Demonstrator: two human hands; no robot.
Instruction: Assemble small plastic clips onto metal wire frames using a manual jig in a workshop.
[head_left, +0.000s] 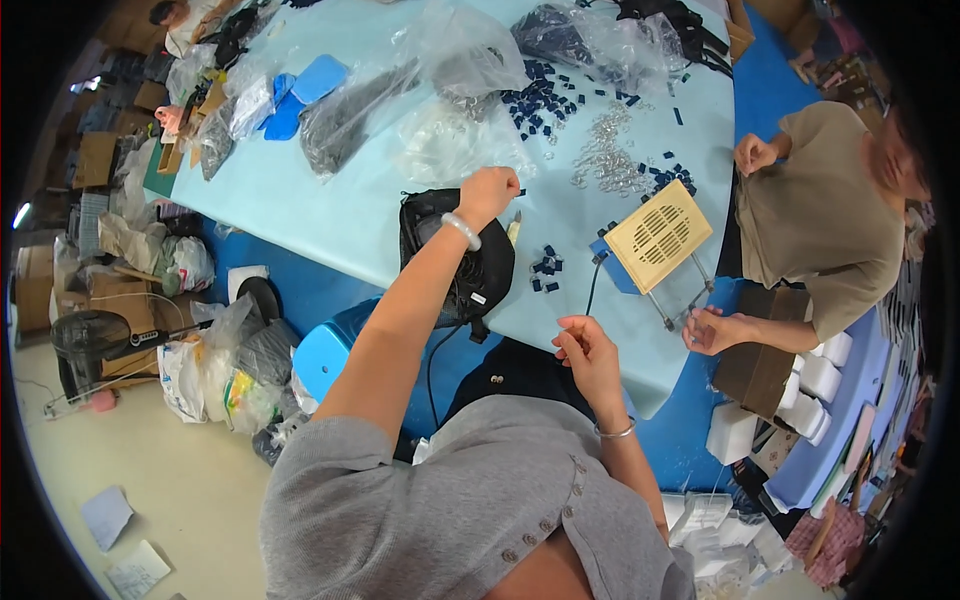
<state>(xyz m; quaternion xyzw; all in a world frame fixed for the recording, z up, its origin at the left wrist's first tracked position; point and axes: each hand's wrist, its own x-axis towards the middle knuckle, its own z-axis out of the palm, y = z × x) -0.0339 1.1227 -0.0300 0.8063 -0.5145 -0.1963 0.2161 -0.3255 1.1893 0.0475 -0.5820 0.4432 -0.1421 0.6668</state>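
Observation:
My left hand (490, 192) reaches out over the pale blue table (330, 215) and is closed in a fist at the far corner of a black bag (470, 270), which it seems to grip. A pale bead bracelet sits on that wrist. A small cream tool (515, 228) lies just right of the hand. My right hand (585, 350) hovers at the table's near edge, thumb and forefinger pinched on the end of a thin black cord (593, 285). The cord runs up to a beige vented box (660, 235) on a wire stand.
Small dark blue plastic pieces (545, 265) and metal rings (605, 150) are scattered on the table, with clear plastic bags (450, 140) farther back. Another person (820, 215) sits at the right with one hand (712, 330) by the stand. A blue stool (325, 355), bags and a fan (85, 340) crowd the floor at left.

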